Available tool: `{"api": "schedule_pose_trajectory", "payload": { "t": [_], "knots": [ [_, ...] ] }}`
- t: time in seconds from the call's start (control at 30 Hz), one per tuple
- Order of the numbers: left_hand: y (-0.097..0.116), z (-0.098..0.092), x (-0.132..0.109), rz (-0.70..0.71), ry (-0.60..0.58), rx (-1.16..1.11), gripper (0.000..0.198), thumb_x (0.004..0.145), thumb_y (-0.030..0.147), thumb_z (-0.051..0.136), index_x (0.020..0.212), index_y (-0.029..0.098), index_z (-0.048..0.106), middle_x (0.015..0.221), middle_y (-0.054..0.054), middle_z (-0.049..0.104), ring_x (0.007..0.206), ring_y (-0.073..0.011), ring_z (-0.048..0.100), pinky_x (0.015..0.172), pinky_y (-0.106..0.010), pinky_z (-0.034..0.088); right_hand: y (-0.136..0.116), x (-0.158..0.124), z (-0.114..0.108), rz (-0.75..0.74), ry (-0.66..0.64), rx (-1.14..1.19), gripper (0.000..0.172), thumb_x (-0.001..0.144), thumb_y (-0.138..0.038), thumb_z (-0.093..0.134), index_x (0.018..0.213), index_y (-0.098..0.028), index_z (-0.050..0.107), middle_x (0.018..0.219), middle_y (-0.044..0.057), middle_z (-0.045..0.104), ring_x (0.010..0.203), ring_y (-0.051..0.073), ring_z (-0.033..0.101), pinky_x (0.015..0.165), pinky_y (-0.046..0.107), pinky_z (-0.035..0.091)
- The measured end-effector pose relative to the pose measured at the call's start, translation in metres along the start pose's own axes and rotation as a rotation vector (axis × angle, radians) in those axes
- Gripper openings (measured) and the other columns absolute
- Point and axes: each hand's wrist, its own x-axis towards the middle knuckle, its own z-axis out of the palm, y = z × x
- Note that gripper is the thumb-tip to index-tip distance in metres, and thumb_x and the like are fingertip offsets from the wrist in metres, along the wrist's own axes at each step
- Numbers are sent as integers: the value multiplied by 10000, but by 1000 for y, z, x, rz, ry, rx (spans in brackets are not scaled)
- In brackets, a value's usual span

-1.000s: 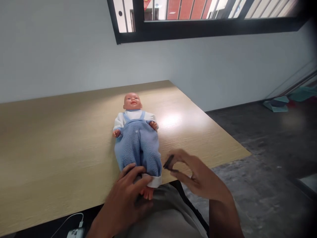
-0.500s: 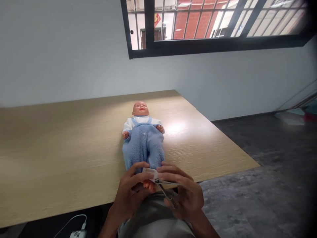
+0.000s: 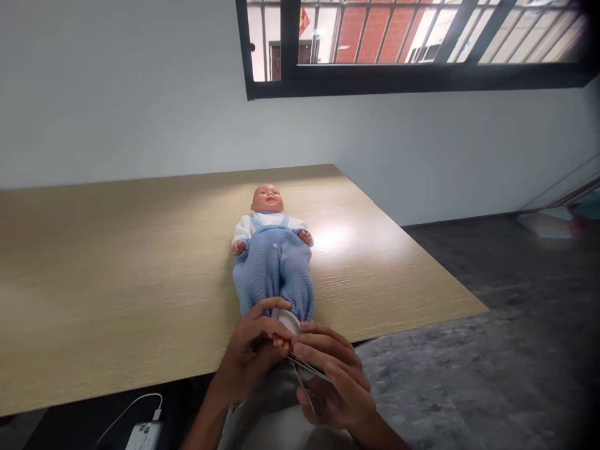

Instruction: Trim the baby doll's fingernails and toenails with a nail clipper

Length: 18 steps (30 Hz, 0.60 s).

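A baby doll [image 3: 273, 262] in blue fleece dungarees and a white top lies on its back on the wooden table [image 3: 117, 262], feet toward me at the near edge. My left hand [image 3: 248, 359] is closed around the doll's foot, just below the white trouser cuff. My right hand [image 3: 335, 381] pinches a small metal nail clipper [image 3: 300, 365], its tip held against the doll's toes. Both hands meet at the table's front edge.
A white wall and a dark-framed barred window [image 3: 412, 44] stand behind the table. Grey floor [image 3: 492, 350] lies to the right. A white charger with its cable [image 3: 143, 431] sits below the table's front edge at the lower left.
My right hand has come in from the right with the clipper and now meets my left hand at the doll's foot. The view has tilted slightly.
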Motion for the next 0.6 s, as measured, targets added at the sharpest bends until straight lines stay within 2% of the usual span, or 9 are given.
{"api": "schedule_pose_trajectory", "payload": {
  "t": [0.07, 0.13, 0.23, 0.33, 0.43, 0.6],
  "knots": [
    [-1, 0, 0, -5, 5, 20, 225, 966, 426, 711, 977, 208, 762, 1077, -133, 720, 1299, -319, 610, 854, -360, 574, -3, 7, 5, -50, 71, -17, 805, 794, -252, 651, 1556, -337, 405, 1034, 84, 837, 695, 343, 799, 751, 604, 694],
    [-2, 0, -1, 2, 8, 6, 209, 960, 414, 721, 983, 209, 759, 1070, -127, 721, 1301, -314, 609, 861, -358, 570, -6, 13, 7, -50, 75, -18, 738, 783, -226, 659, 1487, -354, 479, 1032, 73, 836, 706, 337, 802, 738, 576, 705],
    [-3, 1, -1, 2, 12, -27, 165, 960, 382, 728, 997, 224, 754, 1054, -112, 722, 1313, -304, 602, 869, -351, 566, -9, 23, 7, -83, 92, -16, 563, 773, -237, 662, 1305, -395, 570, 1057, 47, 836, 696, 325, 803, 685, 526, 714],
    [-3, 1, 0, 11, 25, -8, 171, 956, 394, 730, 992, 228, 750, 1061, -110, 721, 1289, -306, 616, 867, -366, 569, -14, 31, 4, -96, 61, -38, 387, 774, -171, 633, 1110, -362, 609, 1056, 13, 837, 706, 284, 807, 712, 484, 717],
    [-4, 1, 0, 30, 26, 4, 182, 952, 403, 734, 990, 226, 752, 1100, -113, 720, 1274, -306, 620, 877, -376, 569, -18, 36, 0, -73, 12, -64, 341, 754, -102, 657, 1008, -322, 602, 1054, 7, 832, 764, 262, 813, 789, 455, 714],
    [-7, 2, -3, 9, 27, -53, 138, 941, 332, 757, 1011, 213, 761, 1252, -127, 687, 1290, -299, 614, 892, -346, 569, -22, 38, -3, -96, -25, -116, 321, 791, -86, 660, 994, -317, 571, 1078, 6, 811, 835, 231, 808, 823, 429, 710]
  ]
}}
